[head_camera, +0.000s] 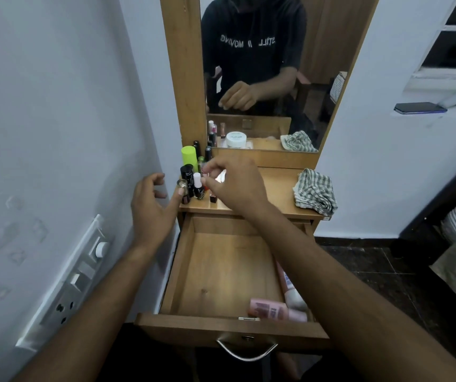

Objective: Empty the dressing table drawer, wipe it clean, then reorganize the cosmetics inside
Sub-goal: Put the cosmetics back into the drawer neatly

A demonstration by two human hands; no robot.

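A: Starting from the left of the drawer (229,274), what is the left hand (152,208) doing?

B: It is hovering above and to the left of the drawer, at the left edge of the table top (276,188). The fingers are curled and loosely spread, and the fingertips are lying at a small gold-capped bottle (182,188). I cannot tell if they are really gripping it.

A: And the cosmetics?

B: They are standing in a group behind the drawer: a bright green bottle (189,158), a black tube (187,177) and a dark nail polish with white cap (198,187), close together.

A: The right hand (235,183)?

B: It is reaching over the drawer to this group. Thumb and fingers are pinching together around something small, but I cannot tell what it is.

A: Is the drawer holding anything?

B: It is standing pulled out. A pink tube (273,311) is lying in its front right corner, and another pink tube (286,279) is lying along its right wall.

A: Further right?

B: A checked cloth (315,191) is lying crumpled on the table top, behind the drawer's right side.
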